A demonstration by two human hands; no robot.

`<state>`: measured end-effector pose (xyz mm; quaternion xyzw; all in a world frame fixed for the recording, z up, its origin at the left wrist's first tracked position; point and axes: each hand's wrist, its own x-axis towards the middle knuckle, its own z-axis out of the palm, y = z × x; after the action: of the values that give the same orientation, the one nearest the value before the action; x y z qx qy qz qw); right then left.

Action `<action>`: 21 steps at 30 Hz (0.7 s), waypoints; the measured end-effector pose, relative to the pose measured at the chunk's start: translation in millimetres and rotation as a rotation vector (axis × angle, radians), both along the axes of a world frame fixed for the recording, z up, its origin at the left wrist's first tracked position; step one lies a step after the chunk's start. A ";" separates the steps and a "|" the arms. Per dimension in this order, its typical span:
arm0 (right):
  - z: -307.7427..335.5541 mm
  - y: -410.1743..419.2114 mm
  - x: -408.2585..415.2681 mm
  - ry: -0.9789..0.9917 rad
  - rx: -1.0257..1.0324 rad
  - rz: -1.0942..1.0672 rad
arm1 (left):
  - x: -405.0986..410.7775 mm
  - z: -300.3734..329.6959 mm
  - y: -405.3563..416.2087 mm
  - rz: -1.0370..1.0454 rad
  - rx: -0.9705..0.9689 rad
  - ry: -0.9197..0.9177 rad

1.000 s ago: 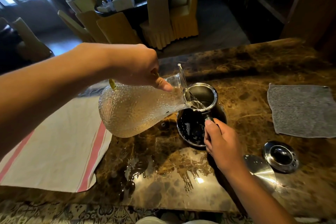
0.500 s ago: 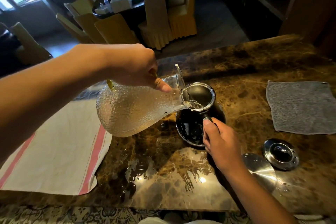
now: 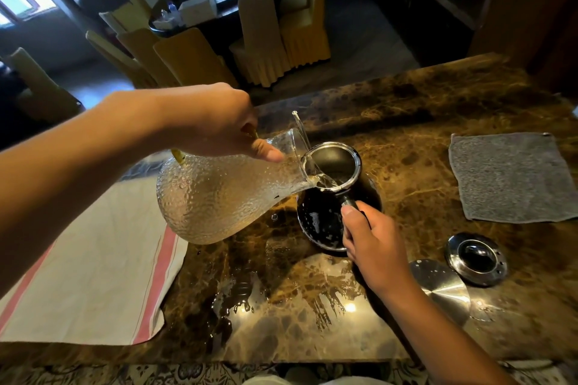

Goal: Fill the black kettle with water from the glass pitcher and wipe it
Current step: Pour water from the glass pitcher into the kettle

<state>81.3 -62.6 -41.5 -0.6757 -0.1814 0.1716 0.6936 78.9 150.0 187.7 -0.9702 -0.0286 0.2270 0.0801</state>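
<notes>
The left hand grips the tilted pitcher by its neck, its spout over the kettle, whose handle the right hand clasps. Pour slowly; keep the spout inside the rim.

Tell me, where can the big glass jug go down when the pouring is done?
Bare marble lies between the black kettle and the grey cloth, and behind the kettle. In front it's puddled. By the lid it's crowded.

The dimpled glass pitcher is tipped almost flat, its lip over the kettle's steel-rimmed mouth, water running in. The black kettle stands upright on the marble worktop, lid off, beaded with droplets.
</notes>
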 end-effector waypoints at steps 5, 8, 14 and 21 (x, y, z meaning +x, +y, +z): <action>0.2 -0.6 0.6 -0.004 -0.010 0.010 | -3.8 -5.0 3.8 -0.013 -0.005 -0.036; 0.0 -0.7 0.6 -0.002 -0.007 0.009 | -9.3 -9.2 9.5 -0.010 -0.028 -0.068; 4.0 0.3 -0.8 0.002 -0.007 0.004 | -27.1 -22.1 19.2 0.025 -0.171 -0.179; 5.3 0.2 -1.3 0.010 -0.001 0.007 | -52.3 -42.0 21.1 0.128 -0.203 -0.285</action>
<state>80.0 -62.4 -36.2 -0.6745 -0.1805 0.1774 0.6936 26.6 171.1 145.7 -0.9918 -0.0782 0.0938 -0.0375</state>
